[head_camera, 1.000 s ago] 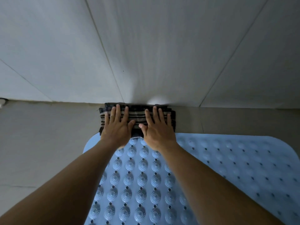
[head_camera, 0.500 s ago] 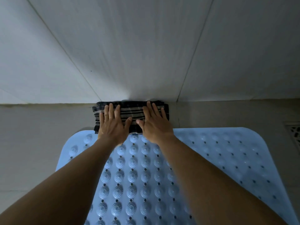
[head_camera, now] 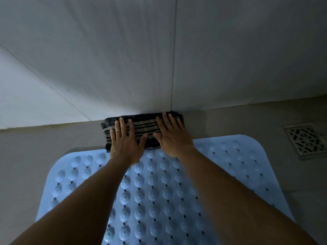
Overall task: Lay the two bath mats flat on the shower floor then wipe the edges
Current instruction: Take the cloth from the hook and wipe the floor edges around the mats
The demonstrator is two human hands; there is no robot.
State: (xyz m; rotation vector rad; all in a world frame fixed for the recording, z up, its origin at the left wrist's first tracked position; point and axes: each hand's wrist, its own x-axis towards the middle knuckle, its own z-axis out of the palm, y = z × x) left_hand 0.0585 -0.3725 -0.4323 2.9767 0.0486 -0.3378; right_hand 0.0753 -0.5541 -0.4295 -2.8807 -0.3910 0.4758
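Presently cataloguing, left to right. Floor (head_camera: 35,147): smooth beige tile, lying bare at my left. Mat (head_camera: 155,191): pale blue, rubbery, round-cornered, studded with ringed bumps and small drain holes; lying flat under my forearms, its far edge touching the cloth. I am seeing only one mat. My left hand (head_camera: 124,144): fingers spread wide, palm pressing flat on the cloth, gripping nothing. Cloth (head_camera: 143,129): dark striped fabric, folded into a thick strip, sitting on the floor between mat edge and wall (head_camera: 159,59). My right hand (head_camera: 172,137): likewise spread flat, pressing the cloth's right end. Drain (head_camera: 305,138): square metal grate with lattice openings, lying well right.

Risk, as I am judging it: the cloth could be bunching or unfolding under uneven pressure, or dragging the mat's edge up.
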